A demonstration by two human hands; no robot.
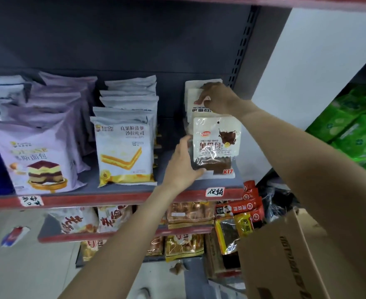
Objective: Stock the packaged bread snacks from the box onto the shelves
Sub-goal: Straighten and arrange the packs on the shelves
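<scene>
A white pack of dark bread (215,145) stands upright at the right end of the grey shelf (121,190). My left hand (183,164) grips its lower left edge. Behind it stand more white packs of the same kind (194,97). My right hand (217,98) reaches over the front pack and pinches the top of one of those rear packs. The open cardboard box (285,255) sits low at the right, below my right forearm; its inside is hidden.
Left of my hands stand a row of yellow-and-white toast packs (125,149) and a row of lilac cake-bread packs (37,156). Lower shelves (121,234) hold more bagged bread. Green packs (354,130) fill the rack at the right. A perforated upright (241,46) bounds the shelf.
</scene>
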